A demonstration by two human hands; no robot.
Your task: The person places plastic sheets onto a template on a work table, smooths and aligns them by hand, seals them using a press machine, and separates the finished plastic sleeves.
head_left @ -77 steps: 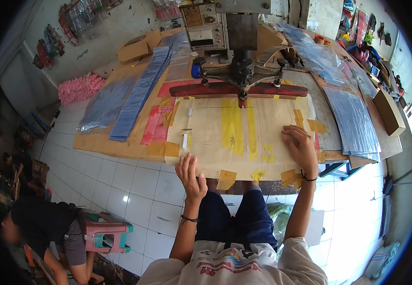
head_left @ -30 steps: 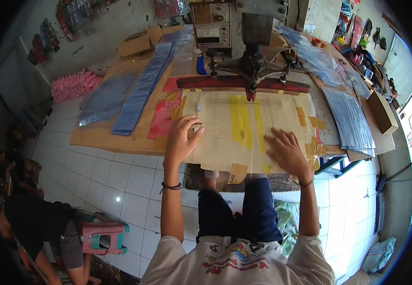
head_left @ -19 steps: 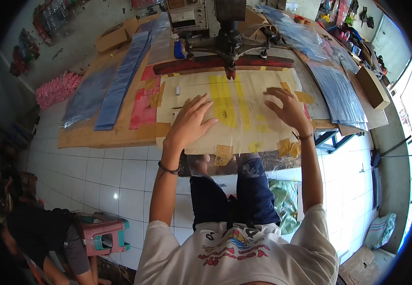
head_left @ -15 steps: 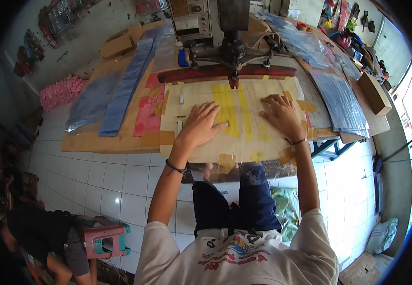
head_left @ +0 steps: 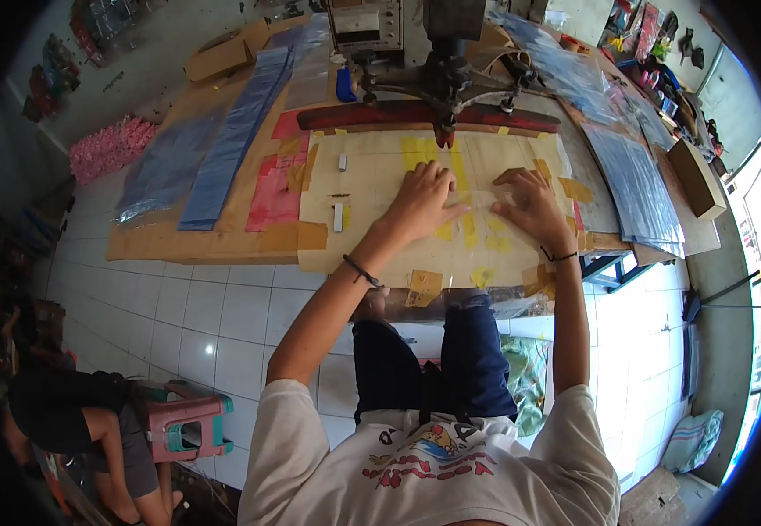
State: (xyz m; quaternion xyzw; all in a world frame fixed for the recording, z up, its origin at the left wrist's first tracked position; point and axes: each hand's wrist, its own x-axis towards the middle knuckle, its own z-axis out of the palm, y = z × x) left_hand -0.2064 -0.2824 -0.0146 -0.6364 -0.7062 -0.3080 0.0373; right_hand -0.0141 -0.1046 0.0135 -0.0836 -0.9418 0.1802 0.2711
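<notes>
My left hand (head_left: 421,206) rests over the middle of a cream sheet (head_left: 371,250) taped to the table. Its fingers are bent and its thumb points out to the right, apart from them. My right hand (head_left: 535,210) is at the sheet's right side, fingers curled, with a gap between thumb and forefinger. I make out no object in either hand; a clear film under them cannot be told for sure. Yellow strips (head_left: 470,230) run down the sheet between the hands. Just beyond the fingertips is the red bar (head_left: 336,118) of a press (head_left: 450,83).
Blue plastic sheets lie in a long stack (head_left: 235,145) at left and another stack (head_left: 630,184) at right. A control box (head_left: 367,24) stands behind the press. Cardboard boxes (head_left: 227,53) sit at the back. Another person (head_left: 69,412) bends beside a pink stool (head_left: 185,425) at lower left.
My left hand has moved right and slightly away from me, its fingers now more bent. My right hand has shifted slightly right and its fingers have curled. The view has tilted a little.
</notes>
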